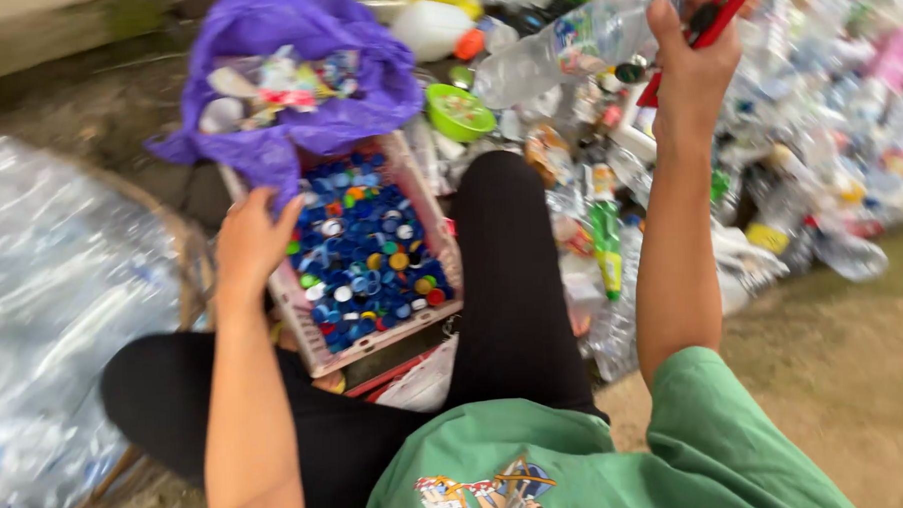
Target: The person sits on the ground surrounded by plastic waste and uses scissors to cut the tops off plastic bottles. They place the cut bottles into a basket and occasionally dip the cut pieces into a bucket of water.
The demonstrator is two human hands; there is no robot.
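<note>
My left hand (253, 241) hovers over the left rim of a pale plastic crate (314, 341) that holds several bottle caps (371, 252), mostly blue; its fingers are curled and I see nothing in them. My right hand (693, 70) is raised at the upper right, shut on a red-handled tool (725, 9). Just left of that hand a clear plastic bottle (565, 52) lies tilted; whether the tool touches it is unclear. My black-trousered legs (508, 282) flank the crate.
A purple plastic bag (296, 84) of scraps sits behind the crate. A green bowl (459, 112) and a heap of plastic bottles (827, 131) fill the back and right. A clear sack of bottles (43, 298) stands on the left. Sandy floor (846, 370) lies at right.
</note>
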